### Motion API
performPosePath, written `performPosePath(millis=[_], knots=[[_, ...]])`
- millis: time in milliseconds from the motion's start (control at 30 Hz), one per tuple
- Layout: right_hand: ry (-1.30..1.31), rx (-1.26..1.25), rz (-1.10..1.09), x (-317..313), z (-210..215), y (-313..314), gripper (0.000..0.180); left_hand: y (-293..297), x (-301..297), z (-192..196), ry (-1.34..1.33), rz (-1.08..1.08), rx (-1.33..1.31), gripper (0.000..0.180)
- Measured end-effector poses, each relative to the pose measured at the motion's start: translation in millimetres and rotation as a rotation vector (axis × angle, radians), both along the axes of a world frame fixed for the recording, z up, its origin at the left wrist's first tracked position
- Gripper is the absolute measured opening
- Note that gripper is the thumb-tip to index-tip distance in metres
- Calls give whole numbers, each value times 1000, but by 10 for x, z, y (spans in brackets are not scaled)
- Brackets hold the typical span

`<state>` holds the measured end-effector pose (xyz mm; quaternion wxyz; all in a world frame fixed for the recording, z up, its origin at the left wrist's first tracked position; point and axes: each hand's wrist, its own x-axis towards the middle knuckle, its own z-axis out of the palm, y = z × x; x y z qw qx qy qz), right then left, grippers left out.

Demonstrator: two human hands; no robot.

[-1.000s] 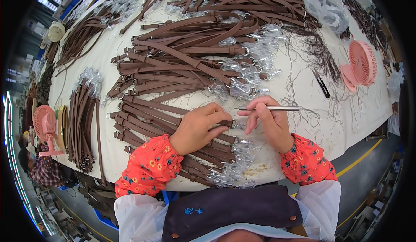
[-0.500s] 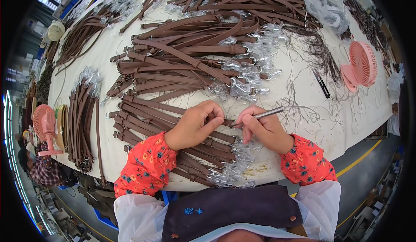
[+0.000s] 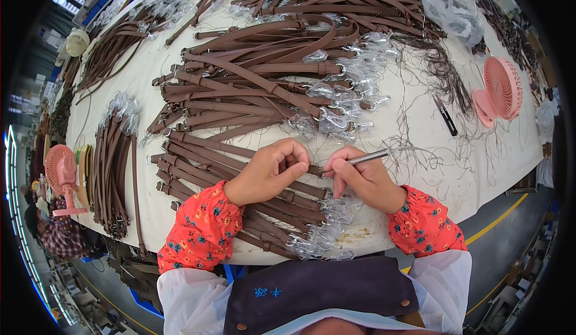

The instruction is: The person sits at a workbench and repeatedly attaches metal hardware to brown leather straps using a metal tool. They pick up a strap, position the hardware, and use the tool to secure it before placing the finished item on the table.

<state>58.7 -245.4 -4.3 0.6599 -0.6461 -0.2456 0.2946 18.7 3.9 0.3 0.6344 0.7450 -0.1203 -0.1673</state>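
Observation:
My left hand (image 3: 271, 172) pinches the end of a brown strap (image 3: 315, 170) between thumb and fingertips, above a row of similar straps. Close beside it, my right hand (image 3: 367, 178) is closed round a slim silver pen-like metal tool (image 3: 373, 156). Its back end sticks out to the right past the forefinger; the working tip is hidden by the fingers at the strap end. Under my hands lie several brown straps (image 3: 288, 209) with metal clasps in clear plastic wrap (image 3: 327, 230) at their right ends.
A larger strap pile (image 3: 252, 89) lies beyond my hands, another bundle (image 3: 112, 173) at left. Loose threads (image 3: 414, 149) scatter the right side near a black-handled cutter (image 3: 445, 116). Pink fans stand at right (image 3: 501, 89) and left (image 3: 62, 170). Clear plastic bags (image 3: 450, 5) lie far right.
The silver tool has shifted slightly to the left in my right hand, and its tip is now covered by the fingers. My left hand has barely moved.

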Motion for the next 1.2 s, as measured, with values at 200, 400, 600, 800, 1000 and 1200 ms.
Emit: performPosePath(millis=[200, 400, 600, 800, 1000, 1200], knots=[[9, -15, 4, 1, 9, -3, 26, 9, 0, 16, 21, -4, -11, 12], [22, 25, 2, 2, 10, -2, 24, 8, -2, -118, 83, 192, -99, 11], [82, 204, -69, -16, 21, -29, 24, -116, -2, 36, -272, 97, 296, 16], [88, 242, -90, -7, 45, -26, 24, -125, 9, 32, -318, 19, 381, 15], [114, 211, -36, -1, 27, -39, 24, -165, -12, 17, -372, 40, 441, 9], [134, 88, 7, -7, 40, -14, 25, -127, -4, -46, -323, 73, 375, 11]])
